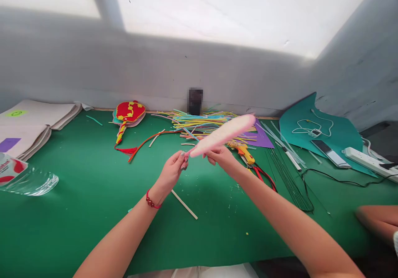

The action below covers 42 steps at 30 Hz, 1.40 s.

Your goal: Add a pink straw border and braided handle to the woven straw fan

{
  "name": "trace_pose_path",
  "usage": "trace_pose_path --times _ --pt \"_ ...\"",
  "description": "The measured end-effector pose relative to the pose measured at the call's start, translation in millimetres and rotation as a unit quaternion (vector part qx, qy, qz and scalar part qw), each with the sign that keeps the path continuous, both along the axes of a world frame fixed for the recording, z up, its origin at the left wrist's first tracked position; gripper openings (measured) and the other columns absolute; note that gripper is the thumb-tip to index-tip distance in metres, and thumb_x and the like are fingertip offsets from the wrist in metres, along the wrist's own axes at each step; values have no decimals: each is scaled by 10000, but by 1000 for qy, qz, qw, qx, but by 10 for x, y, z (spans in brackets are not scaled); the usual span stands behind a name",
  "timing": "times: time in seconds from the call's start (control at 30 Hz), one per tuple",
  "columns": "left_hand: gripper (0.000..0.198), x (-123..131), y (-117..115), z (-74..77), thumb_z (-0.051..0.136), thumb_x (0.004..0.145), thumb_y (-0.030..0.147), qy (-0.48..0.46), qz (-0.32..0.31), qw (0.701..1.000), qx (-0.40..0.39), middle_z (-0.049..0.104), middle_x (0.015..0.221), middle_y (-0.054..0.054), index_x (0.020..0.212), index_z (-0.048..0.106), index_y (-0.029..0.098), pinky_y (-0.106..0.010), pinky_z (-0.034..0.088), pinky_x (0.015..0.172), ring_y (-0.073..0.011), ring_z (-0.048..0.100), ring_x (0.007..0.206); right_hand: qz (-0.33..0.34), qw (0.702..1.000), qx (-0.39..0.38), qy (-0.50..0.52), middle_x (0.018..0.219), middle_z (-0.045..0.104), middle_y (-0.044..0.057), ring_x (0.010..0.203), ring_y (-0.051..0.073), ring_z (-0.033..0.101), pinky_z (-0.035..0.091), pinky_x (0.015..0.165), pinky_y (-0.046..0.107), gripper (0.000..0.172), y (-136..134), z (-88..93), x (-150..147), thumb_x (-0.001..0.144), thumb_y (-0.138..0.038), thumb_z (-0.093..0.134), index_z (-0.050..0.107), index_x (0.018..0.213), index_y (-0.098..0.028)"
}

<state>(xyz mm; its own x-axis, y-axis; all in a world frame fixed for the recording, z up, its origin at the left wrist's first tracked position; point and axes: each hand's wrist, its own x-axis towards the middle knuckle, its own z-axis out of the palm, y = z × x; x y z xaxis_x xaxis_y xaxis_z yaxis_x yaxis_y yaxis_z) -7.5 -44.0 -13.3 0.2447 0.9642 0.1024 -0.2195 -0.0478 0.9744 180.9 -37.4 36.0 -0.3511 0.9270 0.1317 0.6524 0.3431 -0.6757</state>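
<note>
Both arms stretched forward above the desk (93, 195): left hand (172, 171) pinches the pink fan's (224, 135) handle tip, right hand (221, 155) grips alongside.

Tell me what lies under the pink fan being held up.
Under the pink fan lie coloured sticks and a yellow glue gun on the green table. Whatever sits directly beneath it is hidden.

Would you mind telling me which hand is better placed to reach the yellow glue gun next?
Right, probably. The right hand grips the pink fuzzy piece just beside the glue gun; the left hand pinches its lower tip, farther away.
</note>
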Motion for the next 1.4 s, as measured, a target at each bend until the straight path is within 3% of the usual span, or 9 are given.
trace_pose_path --times 0.17,0.3,0.4,0.5,0.63,0.77,0.93,1.13,1.4 --pt "358 -15 66 -63 503 825 511 -18 65 997 -49 323 581 41 683 453 186 -244 314 556 -101 312 561 -105 988 -52 105 510 548 -14 487 110 466 374 523 212 371 -128 -157 -135 875 -455 446 652 782 -160" --pt "337 -28 62 -75 440 871 453 52 112 992 -37 364 594 32 663 438 188 -244 319 569 -108 341 572 -135 988 46 -54 615 634 18 602 141 545 351 583 223 300 -268 -155 -205 918 -342 412 670 876 -194" --pt "363 -38 43 -53 393 893 442 128 143 981 -4 378 584 29 627 409 195 -248 320 575 -119 363 577 -138 963 111 -206 677 656 58 629 154 586 297 548 234 321 -374 -101 -261 946 -292 370 665 893 -176" --pt "375 -40 -3 -24 355 914 427 212 165 962 55 393 578 30 613 373 203 -253 301 564 -125 366 558 -119 938 108 -309 622 630 61 523 141 573 225 480 246 371 -505 -24 -324 969 -252 292 645 899 -163" --pt "328 -13 -77 -30 325 938 343 347 186 903 173 478 610 13 650 408 209 -278 301 609 -150 410 588 -102 916 96 -376 567 587 72 474 148 562 196 434 256 397 -677 65 -413 964 -185 229 619 917 -134" --pt "324 8 -87 -76 293 954 292 428 143 859 242 510 633 5 675 434 206 -296 311 647 -161 423 611 -101 914 80 -385 601 601 90 491 155 556 204 439 271 389 -701 192 -416 953 -205 264 632 846 -136" --pt "306 -56 -19 -66 297 959 266 449 51 840 300 536 661 6 708 460 199 -296 322 683 -155 429 634 -100 926 51 -359 663 636 74 574 157 545 243 498 261 312 -561 491 -218 907 -282 400 659 768 -178" --pt "284 -85 -44 1 294 960 228 451 -67 809 372 549 689 8 744 476 194 -288 314 688 -144 427 648 -3 947 -98 -305 601 600 14 533 121 473 257 505 249 277 -314 739 27 843 -323 496 635 636 -202" --pt "251 -60 -178 142 334 935 202 384 -131 851 332 514 679 16 741 493 190 -269 329 693 -133 419 668 170 942 -246 -154 641 560 -5 596 101 455 331 551 229 376 150 645 395 799 -500 538 637 697 -151"
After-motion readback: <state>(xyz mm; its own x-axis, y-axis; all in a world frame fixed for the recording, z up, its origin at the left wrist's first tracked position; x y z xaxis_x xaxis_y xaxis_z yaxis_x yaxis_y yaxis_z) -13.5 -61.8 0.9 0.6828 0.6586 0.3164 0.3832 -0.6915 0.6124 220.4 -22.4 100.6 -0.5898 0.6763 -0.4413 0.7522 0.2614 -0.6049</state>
